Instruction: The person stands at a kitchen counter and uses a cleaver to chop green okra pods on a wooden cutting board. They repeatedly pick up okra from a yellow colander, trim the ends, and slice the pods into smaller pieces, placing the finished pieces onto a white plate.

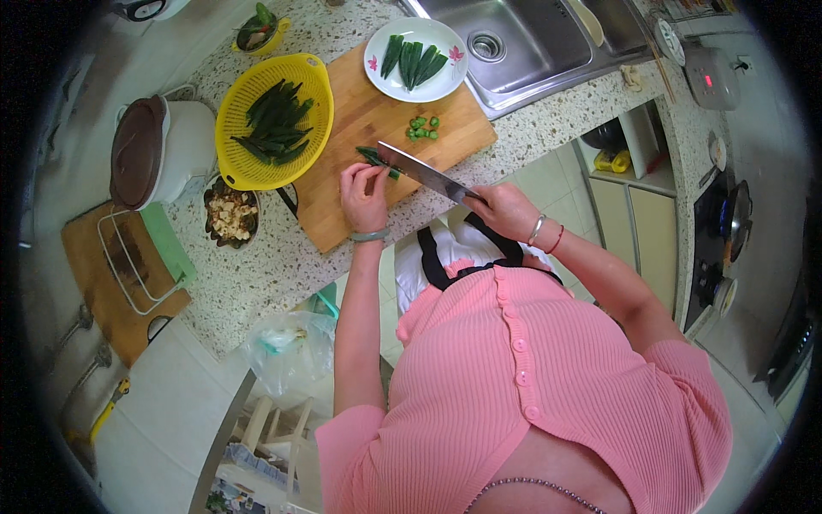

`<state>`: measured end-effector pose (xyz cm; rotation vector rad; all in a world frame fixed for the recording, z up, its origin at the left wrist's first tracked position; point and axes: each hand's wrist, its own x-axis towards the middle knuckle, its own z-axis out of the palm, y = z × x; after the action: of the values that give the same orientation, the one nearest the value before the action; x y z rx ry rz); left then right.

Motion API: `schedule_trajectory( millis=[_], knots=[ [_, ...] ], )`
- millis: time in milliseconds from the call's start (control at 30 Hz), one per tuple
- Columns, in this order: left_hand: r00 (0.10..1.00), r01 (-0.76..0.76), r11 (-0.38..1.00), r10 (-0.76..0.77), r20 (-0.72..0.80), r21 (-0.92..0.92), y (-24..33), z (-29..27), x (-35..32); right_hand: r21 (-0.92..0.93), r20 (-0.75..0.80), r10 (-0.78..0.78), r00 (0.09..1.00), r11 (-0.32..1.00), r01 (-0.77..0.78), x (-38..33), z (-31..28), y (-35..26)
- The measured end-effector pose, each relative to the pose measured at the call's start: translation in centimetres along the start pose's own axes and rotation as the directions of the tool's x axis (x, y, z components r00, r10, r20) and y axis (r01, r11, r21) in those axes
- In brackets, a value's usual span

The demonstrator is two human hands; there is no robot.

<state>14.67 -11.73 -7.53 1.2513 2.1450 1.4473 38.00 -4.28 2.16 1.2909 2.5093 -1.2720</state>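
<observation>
My right hand (507, 212) is closed round the handle of a wide-bladed kitchen knife (426, 176). The blade lies across an okra pod (370, 154) on the wooden cutting board (342, 201). With bent fingers, my left hand (365, 190) pins that pod against the board, right beside the blade; the fingers hide part of it. Several small green okra stem ends (422, 129) sit farther back on the board. A white plate (377, 79) with pink flowers, at the board's far edge, carries trimmed okra. Whole okra pods (276, 120) fill a yellow colander (323, 111) to the left.
Behind the board on the right is a steel sink (531, 51). A bowl of pale chopped pieces (231, 214) stands left of the board, near a white container with a brown lid (139, 152). A plastic bag (295, 343) hangs at the counter's front edge.
</observation>
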Motion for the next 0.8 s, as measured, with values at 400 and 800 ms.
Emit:
schedule_trajectory(
  millis=[400, 800],
  knots=[
    [0.996, -0.087, 0.994, 0.087, 0.015, 0.070, -0.2, -0.3, 0.2, 0.033, 0.110, 0.073, 0.991, 0.996, -0.077, 1.5, 0.7, -0.7],
    [0.983, 0.006, 0.979, -0.043, 0.179, 0.202, 2.0, -1.1, 1.2, 0.107, 0.066, 0.113, 0.991, 0.987, -0.119, -0.8, -3.4, 1.6]
  ],
)
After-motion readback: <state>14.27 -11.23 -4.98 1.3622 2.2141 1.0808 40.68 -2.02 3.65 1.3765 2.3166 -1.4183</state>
